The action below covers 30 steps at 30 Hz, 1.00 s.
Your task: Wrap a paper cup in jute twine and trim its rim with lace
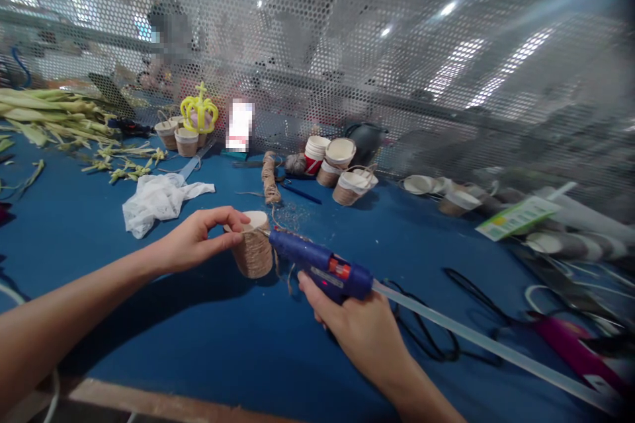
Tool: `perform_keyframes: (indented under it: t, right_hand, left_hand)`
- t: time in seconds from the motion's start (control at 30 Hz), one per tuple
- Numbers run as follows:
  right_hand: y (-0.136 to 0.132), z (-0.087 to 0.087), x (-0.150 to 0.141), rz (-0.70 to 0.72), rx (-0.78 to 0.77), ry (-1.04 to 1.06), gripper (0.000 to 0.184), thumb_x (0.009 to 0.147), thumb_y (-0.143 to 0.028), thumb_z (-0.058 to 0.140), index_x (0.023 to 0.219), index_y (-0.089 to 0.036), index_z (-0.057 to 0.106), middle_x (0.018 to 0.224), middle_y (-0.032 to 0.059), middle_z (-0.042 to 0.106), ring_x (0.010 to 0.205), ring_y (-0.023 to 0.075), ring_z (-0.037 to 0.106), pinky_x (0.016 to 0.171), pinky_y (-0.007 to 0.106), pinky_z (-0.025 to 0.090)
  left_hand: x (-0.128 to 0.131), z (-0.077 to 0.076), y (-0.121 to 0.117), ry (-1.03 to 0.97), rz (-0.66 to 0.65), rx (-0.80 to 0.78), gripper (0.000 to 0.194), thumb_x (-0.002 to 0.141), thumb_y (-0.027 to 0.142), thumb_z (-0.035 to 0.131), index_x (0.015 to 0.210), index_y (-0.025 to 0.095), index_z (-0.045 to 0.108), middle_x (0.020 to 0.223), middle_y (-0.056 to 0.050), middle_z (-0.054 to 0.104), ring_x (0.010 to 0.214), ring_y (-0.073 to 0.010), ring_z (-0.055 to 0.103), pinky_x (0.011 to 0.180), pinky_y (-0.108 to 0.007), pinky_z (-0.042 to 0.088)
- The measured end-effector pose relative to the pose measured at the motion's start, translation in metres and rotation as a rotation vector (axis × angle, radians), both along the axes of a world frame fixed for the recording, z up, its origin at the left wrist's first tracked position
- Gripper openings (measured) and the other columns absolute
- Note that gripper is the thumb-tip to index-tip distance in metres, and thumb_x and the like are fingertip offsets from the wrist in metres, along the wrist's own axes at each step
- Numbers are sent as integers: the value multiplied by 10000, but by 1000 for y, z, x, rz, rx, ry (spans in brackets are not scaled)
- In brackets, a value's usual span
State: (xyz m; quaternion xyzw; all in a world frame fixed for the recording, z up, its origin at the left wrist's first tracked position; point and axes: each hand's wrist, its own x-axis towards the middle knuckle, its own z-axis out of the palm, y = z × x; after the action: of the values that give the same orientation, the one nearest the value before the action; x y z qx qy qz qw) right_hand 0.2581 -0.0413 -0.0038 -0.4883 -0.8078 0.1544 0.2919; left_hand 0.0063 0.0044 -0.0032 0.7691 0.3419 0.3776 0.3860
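My left hand (208, 234) pinches the rim of a paper cup (254, 256) wrapped in brown twine, thumb and fingers closed on its upper left edge. In my right hand (360, 320) is a blue hot glue gun (320, 261), its metal nozzle against or very near the cup's upper right rim. A long translucent glue stick (476, 340) sticks out of the gun's rear toward the lower right. Behind the cup lies a bundle of twine (270, 178), with a loose strand running from it toward the cup.
Twine-wrapped cups (350, 185) stand at the back, near a grey yarn ball (295, 164). A crumpled white cloth (157, 201) lies left, before dried husks (54, 112) and a yellow crown-shaped piece (200, 109). Black cord (431, 337) loops on the right. A perforated metal screen (307, 46) rises behind.
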Motion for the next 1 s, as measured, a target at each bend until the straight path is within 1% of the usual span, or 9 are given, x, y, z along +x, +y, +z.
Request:
perform_keyframes:
  t: [0.1, 0.23, 0.33, 0.5, 0.6, 0.7, 0.77, 0.93, 1.0]
  right_hand:
    - [-2, 5, -1, 31, 30, -62, 259, 777, -224, 482, 868, -258, 721, 583, 57, 673, 670, 239, 654, 570, 326, 483]
    - [-4, 15, -1, 65, 138, -342, 379, 742, -104, 427, 933, -237, 726, 530, 58, 658, 537, 217, 627, 559, 338, 478]
    - [-2, 18, 0, 69, 192, -444, 423, 741, -76, 400, 971, -231, 719, 542, 64, 666, 505, 211, 615, 552, 338, 481]
    - [1, 13, 2, 30, 203, -446, 423, 715, -79, 414, 972, -213, 722, 545, 68, 664, 513, 216, 606, 539, 333, 481]
    - [2, 12, 3, 35, 225, -494, 428, 715, -86, 413, 993, -209, 716, 566, 68, 669, 497, 200, 592, 508, 310, 471]
    - [3, 12, 4, 36, 226, -525, 434, 717, -86, 407, 997, -211, 715, 533, 56, 655, 466, 184, 573, 487, 293, 458]
    - [4, 12, 5, 29, 209, -489, 433, 706, -80, 411, 981, -207, 720, 521, 52, 648, 452, 179, 564, 482, 290, 449]
    - [7, 12, 4, 4, 159, -289, 367, 711, -127, 446, 921, -210, 735, 519, 45, 638, 406, 157, 524, 452, 277, 432]
    - [6, 13, 3, 0, 156, -302, 375, 709, -122, 441, 920, -215, 736, 512, 44, 634, 405, 157, 523, 445, 272, 429]
  left_hand:
    - [0, -1, 1, 6, -1, 11, 167, 857, 295, 475, 766, 160, 513, 983, -88, 624, 1051, -215, 535, 890, -358, 406]
    - [-1, 0, 1, 12, 7, 8, 169, 850, 302, 481, 765, 160, 512, 972, -87, 624, 1047, -222, 535, 885, -359, 409]
    - [0, 0, 0, 15, 14, -2, 165, 851, 301, 475, 777, 158, 512, 970, -91, 620, 1058, -225, 530, 890, -358, 406]
    - [0, 1, 0, 27, 26, 8, 181, 846, 317, 481, 750, 165, 505, 925, -79, 619, 1063, -229, 522, 890, -359, 410]
    - [0, 0, 1, 25, 19, 18, 169, 848, 305, 481, 756, 167, 512, 908, -72, 621, 1059, -221, 521, 896, -363, 409]
    - [-1, -1, 1, 22, 23, 6, 158, 848, 293, 481, 758, 167, 509, 926, -77, 620, 1068, -219, 518, 892, -357, 412]
    - [-1, -1, 1, 23, 27, 1, 160, 849, 293, 478, 754, 166, 504, 939, -80, 618, 1065, -219, 520, 888, -353, 412]
    - [0, 1, 0, 20, 22, 6, 170, 846, 301, 479, 742, 168, 498, 914, -76, 617, 1059, -220, 529, 886, -357, 415]
    - [0, 2, 0, 20, 21, 6, 176, 845, 308, 481, 740, 168, 498, 906, -76, 618, 1058, -221, 530, 886, -358, 417]
